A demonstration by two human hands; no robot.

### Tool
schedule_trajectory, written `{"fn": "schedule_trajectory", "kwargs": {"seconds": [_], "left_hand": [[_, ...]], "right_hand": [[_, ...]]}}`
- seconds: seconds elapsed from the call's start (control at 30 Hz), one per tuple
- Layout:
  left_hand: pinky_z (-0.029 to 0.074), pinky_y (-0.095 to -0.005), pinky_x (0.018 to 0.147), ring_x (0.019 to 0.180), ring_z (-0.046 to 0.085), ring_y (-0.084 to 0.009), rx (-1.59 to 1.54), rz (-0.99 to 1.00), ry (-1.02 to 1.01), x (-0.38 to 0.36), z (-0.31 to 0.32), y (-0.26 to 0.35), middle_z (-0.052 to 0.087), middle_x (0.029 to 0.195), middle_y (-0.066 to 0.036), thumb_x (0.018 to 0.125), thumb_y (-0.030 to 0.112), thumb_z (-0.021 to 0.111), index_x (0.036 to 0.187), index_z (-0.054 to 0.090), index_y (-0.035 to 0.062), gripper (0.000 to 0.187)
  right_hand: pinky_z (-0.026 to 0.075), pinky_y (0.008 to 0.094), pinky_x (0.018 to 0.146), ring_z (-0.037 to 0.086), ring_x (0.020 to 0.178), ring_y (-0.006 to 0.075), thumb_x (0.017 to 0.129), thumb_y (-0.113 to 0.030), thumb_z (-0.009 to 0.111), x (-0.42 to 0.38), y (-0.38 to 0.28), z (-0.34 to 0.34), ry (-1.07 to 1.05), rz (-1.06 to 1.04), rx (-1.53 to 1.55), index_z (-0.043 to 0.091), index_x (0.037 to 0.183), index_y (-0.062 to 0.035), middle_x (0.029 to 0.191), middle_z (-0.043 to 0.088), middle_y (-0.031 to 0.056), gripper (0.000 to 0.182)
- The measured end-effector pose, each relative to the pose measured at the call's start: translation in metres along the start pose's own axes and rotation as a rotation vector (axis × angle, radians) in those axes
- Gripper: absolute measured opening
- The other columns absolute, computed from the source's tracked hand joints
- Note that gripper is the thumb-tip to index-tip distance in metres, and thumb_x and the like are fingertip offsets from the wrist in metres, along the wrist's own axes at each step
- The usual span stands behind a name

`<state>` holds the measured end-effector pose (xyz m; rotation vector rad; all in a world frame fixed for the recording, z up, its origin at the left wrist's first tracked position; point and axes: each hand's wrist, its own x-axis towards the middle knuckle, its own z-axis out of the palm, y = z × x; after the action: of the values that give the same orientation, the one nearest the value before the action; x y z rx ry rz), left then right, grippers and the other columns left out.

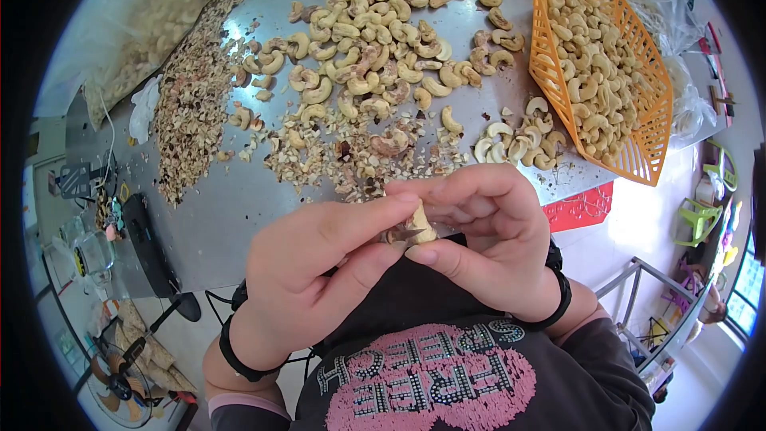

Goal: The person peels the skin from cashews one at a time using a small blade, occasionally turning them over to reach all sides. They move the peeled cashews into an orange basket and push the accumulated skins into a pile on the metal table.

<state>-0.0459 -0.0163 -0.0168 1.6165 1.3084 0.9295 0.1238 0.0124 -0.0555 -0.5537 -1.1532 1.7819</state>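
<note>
My left hand (pixel 319 259) is closed, its thumb and fingertips pinched around a small dark pointed blade (pixel 412 233). Most of that blade and any handle are hidden by the fingers. A pale cashew nut (pixel 424 222) is pinched in the fingers of my right hand (pixel 483 239), and the blade's tip lies against it. Both hands meet in front of my chest, over the table's near edge. Just beyond them lie broken cashew bits and skins (pixel 351 156). Farther back spreads a pile of whole cashews (pixel 367 48), some with brown skin on.
An orange slotted basket (pixel 543 60) full of cashews stands at the right. Cleaner cashews (pixel 523 140) form a small heap beside it. Crumbs and skins (pixel 191 100) are heaped at the left, near a clear plastic bag (pixel 152 24) of nuts. The metal table (pixel 215 227) lies beneath.
</note>
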Motion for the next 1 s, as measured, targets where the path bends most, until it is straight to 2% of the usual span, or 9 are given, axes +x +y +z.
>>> {"fn": "schedule_trajectory", "kwargs": {"seconds": [0.43, 0.6, 0.73, 0.77, 0.83, 1.0], "left_hand": [[0.045, -0.0247, 0.058, 0.067, 0.059, -0.0188, 0.044, 0.059, -0.022, 0.0002, -0.0020, -0.0052, 0.062, 0.081, -0.008, 0.071, -0.001, 0.060, 0.098, 0.061, 0.0052, 0.027], [0.045, -0.0237, 0.059, 0.067, 0.059, -0.0174, -0.169, -0.119, 0.041, -0.0024, -0.0001, -0.0022, 0.062, 0.079, -0.009, 0.073, -0.003, 0.058, 0.099, 0.060, 0.0041, 0.027], [0.044, -0.0238, 0.059, 0.068, 0.059, -0.0169, -0.158, -0.127, 0.038, -0.0031, -0.0007, -0.0021, 0.062, 0.080, -0.009, 0.074, -0.002, 0.057, 0.101, 0.059, 0.0041, 0.028], [0.044, -0.0241, 0.058, 0.068, 0.059, -0.0169, -0.111, -0.078, 0.042, -0.0033, 0.0005, -0.0045, 0.062, 0.081, -0.008, 0.074, -0.002, 0.057, 0.102, 0.058, 0.0039, 0.029], [0.044, -0.0244, 0.058, 0.068, 0.059, -0.0169, -0.064, -0.029, 0.047, -0.0033, 0.0015, -0.0051, 0.062, 0.082, -0.008, 0.073, -0.001, 0.058, 0.103, 0.058, 0.0037, 0.030], [0.043, -0.0255, 0.057, 0.065, 0.057, -0.0186, 0.062, 0.029, 0.040, -0.0006, 0.0031, -0.0031, 0.062, 0.082, -0.007, 0.072, 0.000, 0.059, 0.101, 0.059, 0.0048, 0.030]], "right_hand": [[0.044, 0.0316, 0.086, 0.053, 0.099, 0.0203, 0.073, 0.007, 0.060, -0.0005, 0.0011, 0.0001, -0.016, 0.016, -0.010, 0.040, 0.104, 0.0025, 0.109, 0.051, 0.0183, 0.038], [0.043, 0.0317, 0.087, 0.052, 0.101, 0.0210, 0.074, 0.008, 0.058, 0.0008, 0.0006, 0.0000, -0.009, 0.061, 0.059, 0.038, 0.106, 0.0015, 0.110, 0.050, 0.0177, 0.038], [0.043, 0.0318, 0.087, 0.050, 0.104, 0.0216, 0.076, 0.009, 0.054, 0.0022, -0.0003, -0.0008, -0.009, 0.118, 0.212, 0.036, 0.108, 0.0000, 0.112, 0.049, 0.0169, 0.038], [0.043, 0.0318, 0.087, 0.050, 0.104, 0.0216, 0.076, 0.009, 0.054, 0.0024, -0.0016, -0.0006, -0.009, 0.118, 0.212, 0.036, 0.108, 0.0000, 0.112, 0.049, 0.0169, 0.038], [0.035, 0.0355, 0.094, 0.046, 0.110, 0.0255, 0.077, 0.006, 0.053, 0.0027, -0.0054, 0.0004, 0.016, 0.214, 0.248, 0.035, 0.109, -0.0023, 0.115, 0.045, 0.0259, 0.037], [0.034, 0.0352, 0.094, 0.045, 0.111, 0.0251, 0.079, 0.004, 0.052, 0.0032, -0.0045, 0.0013, 0.021, 0.225, 0.275, 0.036, 0.108, -0.0022, 0.116, 0.044, 0.0266, 0.034]]}}
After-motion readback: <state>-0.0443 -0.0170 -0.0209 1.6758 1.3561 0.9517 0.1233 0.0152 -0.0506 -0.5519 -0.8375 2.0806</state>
